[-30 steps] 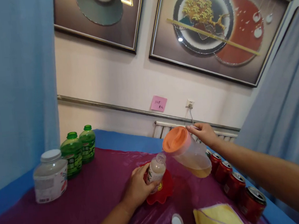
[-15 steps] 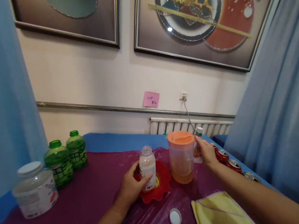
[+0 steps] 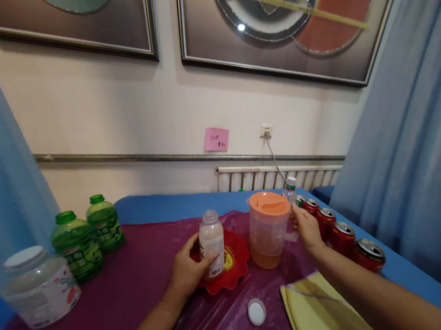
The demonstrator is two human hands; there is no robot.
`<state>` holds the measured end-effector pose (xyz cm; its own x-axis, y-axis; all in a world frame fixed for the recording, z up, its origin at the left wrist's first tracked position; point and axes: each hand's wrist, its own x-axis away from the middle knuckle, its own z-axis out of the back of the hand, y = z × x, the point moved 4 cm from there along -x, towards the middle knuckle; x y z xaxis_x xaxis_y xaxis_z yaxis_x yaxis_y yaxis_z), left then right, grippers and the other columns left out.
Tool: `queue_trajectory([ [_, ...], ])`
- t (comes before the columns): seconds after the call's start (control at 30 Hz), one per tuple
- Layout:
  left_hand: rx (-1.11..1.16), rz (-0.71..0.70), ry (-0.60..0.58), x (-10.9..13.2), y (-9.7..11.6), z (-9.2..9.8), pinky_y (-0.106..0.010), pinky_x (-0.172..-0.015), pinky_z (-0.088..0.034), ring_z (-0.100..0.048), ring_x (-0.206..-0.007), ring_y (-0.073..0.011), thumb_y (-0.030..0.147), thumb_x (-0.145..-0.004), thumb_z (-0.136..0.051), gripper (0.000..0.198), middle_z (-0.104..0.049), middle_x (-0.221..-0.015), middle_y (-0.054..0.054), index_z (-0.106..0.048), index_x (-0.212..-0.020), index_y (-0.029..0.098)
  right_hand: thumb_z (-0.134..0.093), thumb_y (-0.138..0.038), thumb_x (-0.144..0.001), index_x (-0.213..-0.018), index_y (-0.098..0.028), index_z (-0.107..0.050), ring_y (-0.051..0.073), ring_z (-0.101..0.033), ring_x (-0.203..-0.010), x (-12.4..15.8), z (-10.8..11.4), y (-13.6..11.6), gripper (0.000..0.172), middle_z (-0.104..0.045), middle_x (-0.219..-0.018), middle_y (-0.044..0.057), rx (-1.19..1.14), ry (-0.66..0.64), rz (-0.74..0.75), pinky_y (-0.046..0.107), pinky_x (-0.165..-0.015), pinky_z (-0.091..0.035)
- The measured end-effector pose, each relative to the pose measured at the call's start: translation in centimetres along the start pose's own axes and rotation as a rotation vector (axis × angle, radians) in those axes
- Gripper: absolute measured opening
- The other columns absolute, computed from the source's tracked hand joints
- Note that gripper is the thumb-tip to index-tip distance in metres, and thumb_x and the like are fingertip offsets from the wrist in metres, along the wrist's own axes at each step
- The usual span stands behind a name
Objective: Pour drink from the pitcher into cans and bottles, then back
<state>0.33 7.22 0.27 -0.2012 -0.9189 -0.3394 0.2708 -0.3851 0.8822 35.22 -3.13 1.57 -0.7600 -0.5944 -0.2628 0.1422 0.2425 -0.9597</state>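
Blue table (image 3: 162, 206), cans (image 3: 340, 236) along right edge. Your left hand (image 3: 188, 264) wraps the bottle (image 3: 212, 242); keep it upright. Right hand (image 3: 307, 228) at jug (image 3: 268, 232), closure unclear.

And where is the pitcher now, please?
In the head view, the pitcher is upright, right of centre, between the red dish and the right hand.

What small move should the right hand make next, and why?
I'd probably bring the right hand from beside the pitcher to the white cap. The pitcher is upright with its orange lid on, the bottle in the left hand has an uncovered neck, and the cap lies loose in front.
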Motion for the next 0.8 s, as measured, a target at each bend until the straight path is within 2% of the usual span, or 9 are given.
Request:
queue_trajectory([
  [0.17, 0.002, 0.000, -0.021, 0.1, 0.2, -0.2, -0.048, -0.096, -0.058, -0.073, -0.102, -0.0303, 0.045, -0.060, -0.081, 0.070, -0.077, -0.115, -0.011, -0.064, -0.121, 0.017, -0.063, -0.074, -0.073, -0.061, -0.021, -0.054, 0.015, -0.044, -0.054, 0.4, 0.7, -0.1, 0.055, -0.050, -0.057, -0.004, -0.018, -0.039, 0.022, 0.028, -0.052, -0.038],
  [0.27, 0.016, -0.010, -0.004, 0.2, 0.5, -0.2, -0.047, -0.094, -0.059, -0.074, -0.101, -0.0303, 0.044, -0.058, -0.082, 0.070, -0.077, -0.114, -0.010, -0.065, -0.120, 0.017, -0.061, -0.070, -0.079, -0.069, -0.020, -0.057, 0.017, -0.052, -0.063, 0.3, 1.2, -0.4, 0.051, -0.056, -0.064, -0.001, 0.036, -0.027, 0.090, 0.031, -0.063, -0.045],
  [0.33, 0.029, -0.011, 0.003, 0.2, 0.7, -0.2, -0.047, -0.094, -0.059, -0.074, -0.100, -0.0306, 0.044, -0.057, -0.082, 0.069, -0.078, -0.113, -0.010, -0.066, -0.119, 0.017, -0.061, -0.063, -0.083, -0.086, -0.019, -0.061, 0.021, -0.058, -0.077, 0.6, 2.1, -1.3, 0.045, -0.063, -0.082, 0.003, 0.081, 0.076, 0.214, 0.036, -0.075, -0.048],
  [0.4, 0.037, -0.009, -0.007, 0.1, 0.8, -0.2, -0.048, -0.095, -0.058, -0.074, -0.101, -0.0310, 0.043, -0.058, -0.083, 0.069, -0.078, -0.113, -0.011, -0.066, -0.119, 0.017, -0.063, -0.053, -0.085, -0.104, -0.019, -0.060, 0.024, -0.061, -0.096, 1.9, 2.9, -3.0, 0.039, -0.064, -0.104, 0.008, 0.111, 0.165, 0.429, 0.042, -0.088, -0.049],
  [0.43, 0.041, -0.008, -0.017, 0.1, 0.8, -0.2, -0.049, -0.097, -0.058, -0.074, -0.103, -0.0313, 0.043, -0.058, -0.083, 0.069, -0.077, -0.115, -0.011, -0.066, -0.120, 0.017, -0.064, -0.047, -0.086, -0.110, -0.020, -0.059, 0.026, -0.060, -0.105, 3.0, 3.0, -4.0, 0.037, -0.062, -0.113, 0.010, 0.130, 0.156, 0.550, 0.045, -0.094, -0.047],
  [0.5, 0.056, -0.007, -0.034, 0.1, 0.7, -0.3, -0.050, -0.100, -0.056, -0.072, -0.107, -0.0320, 0.043, -0.059, -0.083, 0.072, -0.075, -0.119, -0.012, -0.064, -0.123, 0.016, -0.066, -0.034, -0.087, -0.117, -0.022, -0.059, 0.028, -0.056, -0.120, 5.9, 2.1, -5.8, 0.033, -0.059, -0.124, 0.012, 0.186, 0.011, 0.746, 0.050, -0.104, -0.043],
  [0.57, 0.097, -0.015, -0.041, 0.3, 0.6, -0.4, -0.051, -0.101, -0.055, -0.070, -0.112, -0.0327, 0.043, -0.059, -0.084, 0.077, -0.073, -0.124, -0.014, -0.061, -0.126, 0.016, -0.066, -0.026, -0.087, -0.125, -0.025, -0.058, 0.028, -0.054, -0.127, 8.9, 0.0, -6.6, 0.039, -0.059, -0.131, 0.012, 0.270, -0.270, 0.759, 0.049, -0.108, -0.042],
  [0.67, 0.173, -0.054, -0.065, 0.7, 0.9, -0.6, -0.050, -0.101, -0.055, -0.068, -0.117, -0.0333, 0.043, -0.059, -0.086, 0.080, -0.070, -0.129, -0.016, -0.057, -0.129, 0.017, -0.071, -0.027, -0.084, -0.141, -0.026, -0.048, 0.029, -0.048, -0.137, 12.6, -3.8, -6.2, 0.061, -0.052, -0.146, 0.012, 0.280, -0.534, 0.623, 0.049, -0.113, -0.040],
  [0.8, 0.185, -0.092, -0.157, 1.6, 1.5, -0.9, -0.049, -0.101, -0.056, -0.069, -0.116, -0.0340, 0.043, -0.059, -0.088, 0.079, -0.070, -0.128, -0.016, -0.057, -0.128, 0.019, -0.080, -0.030, -0.073, -0.151, -0.018, -0.038, 0.034, -0.042, -0.141, 13.9, -8.3, -4.9, 0.089, -0.045, -0.153, 0.018, 0.291, -0.616, 0.361, 0.054, -0.116, -0.036],
])
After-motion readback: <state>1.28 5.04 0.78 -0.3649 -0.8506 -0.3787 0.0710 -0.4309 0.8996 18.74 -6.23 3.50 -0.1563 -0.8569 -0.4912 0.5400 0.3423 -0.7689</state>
